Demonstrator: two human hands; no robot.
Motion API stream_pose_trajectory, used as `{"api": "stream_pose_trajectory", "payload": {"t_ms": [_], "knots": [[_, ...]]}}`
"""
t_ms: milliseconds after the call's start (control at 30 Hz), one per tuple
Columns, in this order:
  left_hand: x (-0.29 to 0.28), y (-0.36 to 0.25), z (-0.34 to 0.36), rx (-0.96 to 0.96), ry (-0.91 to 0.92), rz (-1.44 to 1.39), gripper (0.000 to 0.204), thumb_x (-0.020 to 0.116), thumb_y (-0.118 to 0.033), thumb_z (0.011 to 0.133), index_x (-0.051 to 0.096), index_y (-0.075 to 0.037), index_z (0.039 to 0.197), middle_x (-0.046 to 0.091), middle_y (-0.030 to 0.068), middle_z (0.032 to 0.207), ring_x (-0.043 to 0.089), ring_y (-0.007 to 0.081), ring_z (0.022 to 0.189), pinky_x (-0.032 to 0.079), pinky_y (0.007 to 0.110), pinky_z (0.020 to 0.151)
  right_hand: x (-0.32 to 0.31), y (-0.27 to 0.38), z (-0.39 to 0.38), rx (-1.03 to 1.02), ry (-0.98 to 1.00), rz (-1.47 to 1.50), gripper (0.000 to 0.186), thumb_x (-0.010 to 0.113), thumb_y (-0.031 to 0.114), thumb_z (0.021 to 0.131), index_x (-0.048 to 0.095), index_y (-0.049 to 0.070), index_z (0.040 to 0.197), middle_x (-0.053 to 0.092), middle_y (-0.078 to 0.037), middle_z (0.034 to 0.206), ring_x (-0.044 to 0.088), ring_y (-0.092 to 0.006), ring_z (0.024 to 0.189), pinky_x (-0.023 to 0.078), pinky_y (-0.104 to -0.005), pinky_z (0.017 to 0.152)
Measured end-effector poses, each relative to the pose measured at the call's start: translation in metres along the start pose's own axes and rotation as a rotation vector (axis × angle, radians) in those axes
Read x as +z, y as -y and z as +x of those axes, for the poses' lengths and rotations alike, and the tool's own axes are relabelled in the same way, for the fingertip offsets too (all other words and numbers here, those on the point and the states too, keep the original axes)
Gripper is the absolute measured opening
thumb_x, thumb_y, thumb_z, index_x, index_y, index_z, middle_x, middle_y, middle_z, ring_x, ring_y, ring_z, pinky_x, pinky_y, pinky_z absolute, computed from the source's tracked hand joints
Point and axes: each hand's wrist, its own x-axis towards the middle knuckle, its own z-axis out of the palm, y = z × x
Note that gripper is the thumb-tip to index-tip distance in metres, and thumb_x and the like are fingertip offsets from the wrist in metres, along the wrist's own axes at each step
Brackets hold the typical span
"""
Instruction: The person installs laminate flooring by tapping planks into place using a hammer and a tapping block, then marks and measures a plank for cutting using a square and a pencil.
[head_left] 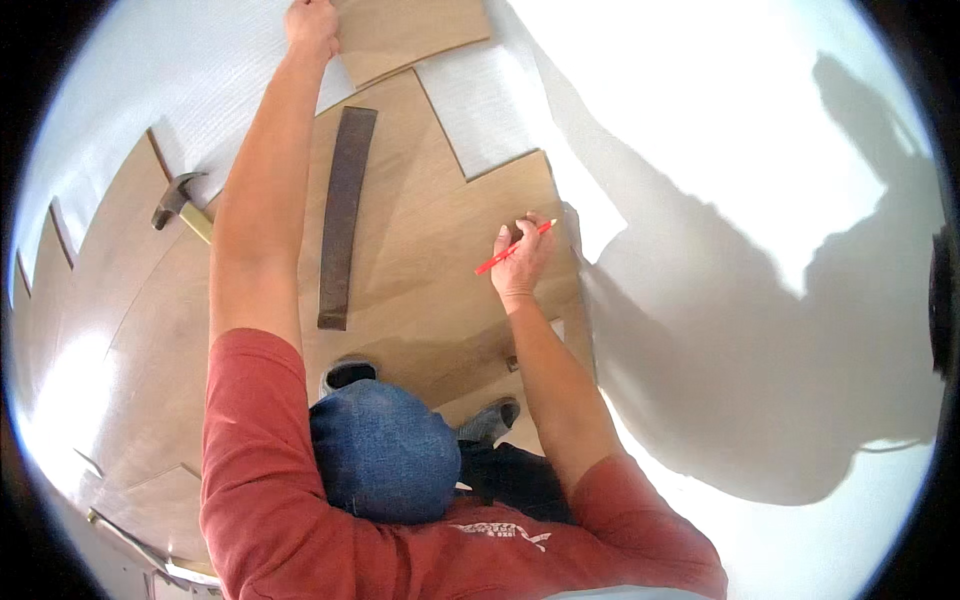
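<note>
At the top of the head view, my left hand [313, 28] is closed at the left edge of a light wood-look floor plank [415, 38]. This plank overlaps the laid flooring [440, 235] at its near edge. My right hand [521, 268] grips a red pencil [500, 260] over the laid boards near the wall, with the pale tip pointing up and right. Between my arms a long dark flat bar [346, 210] lies on the boards. Beside my left forearm is a claw hammer [177, 200] with a yellowish handle, partly hidden by the arm.
White underlay [480, 115] shows beyond the stepped board ends. A white wall [700, 400] with dark shadows rises along the right. My bent knee [385, 450] and shoes [490, 420] are on the flooring below. Another long-handled tool [125, 535] lies at lower left.
</note>
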Motion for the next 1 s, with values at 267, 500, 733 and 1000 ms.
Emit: {"api": "stream_pose_trajectory", "payload": {"t_ms": [267,500,733,1000], "knots": [[0.032,0.036,0.007,0.106,-0.07,0.204,0.053,0.053,-0.039,0.106,0.056,0.001,0.14,0.065,0.0219,0.129,0.063,0.0324,0.115,0.052,0.046,0.097,0.001,-0.009,-0.011,0.077,0.046,-0.011,0.04,0.074,0.014,0.088,0.049,0.01,0.119,0.057,-0.02,0.128,0.053,-0.0411,0.115,0.042,-0.0555,0.094],[0.033,0.022,-0.002,0.132,-0.13,0.271,0.053,0.05,-0.04,0.107,0.056,0.0,0.14,0.066,0.0234,0.128,0.063,0.036,0.116,0.05,0.047,0.099,-0.002,-0.005,-0.005,0.084,0.066,-0.029,0.039,0.073,0.012,0.088,0.049,0.01,0.119,0.055,-0.02,0.132,0.051,-0.0414,0.117,0.04,-0.0556,0.098],[0.037,0.007,-0.022,0.23,-0.106,0.399,0.048,0.051,-0.038,0.106,0.061,0.001,0.132,0.067,0.0265,0.124,0.064,0.0415,0.114,0.05,0.047,0.097,-0.001,-0.008,-0.008,0.113,0.095,-0.027,0.039,0.072,0.01,0.089,0.048,0.006,0.12,0.054,-0.023,0.132,0.05,-0.0422,0.117,0.039,-0.056,0.1],[0.033,0.023,-0.002,0.247,-0.154,0.374,0.041,0.049,-0.033,0.106,0.064,0.001,0.124,0.07,0.0272,0.113,0.067,0.0416,0.104,0.051,0.048,0.09,0.001,-0.012,-0.008,0.06,0.072,-0.05,0.039,0.072,0.014,0.089,0.048,0.01,0.12,0.055,-0.022,0.132,0.051,-0.043,0.119,0.038,-0.0581,0.1]]}}
